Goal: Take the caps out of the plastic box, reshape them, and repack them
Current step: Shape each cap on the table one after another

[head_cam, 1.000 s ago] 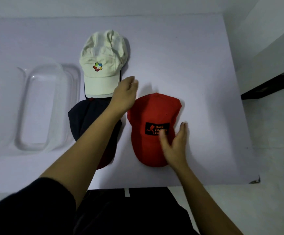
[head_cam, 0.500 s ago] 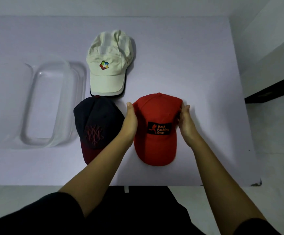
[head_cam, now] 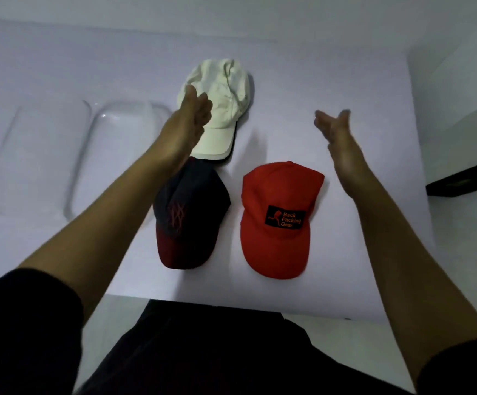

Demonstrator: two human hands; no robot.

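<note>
Hands: left hand (head_cam: 193, 116), right hand (head_cam: 334, 127) lifted off red fabric cap (head_cam: 277, 223), open-fingered, empty.
Box: clear plastic box (head_cam: 123, 143), left of it, holds nothing; repacking remains.

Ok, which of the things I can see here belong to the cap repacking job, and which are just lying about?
Part of the job: white cap; navy cap with a dark red brim; red cap; clear plastic box; clear flat piece beside it, probably its lid.

Just there: white table; dark furniture at the right edge.
</note>
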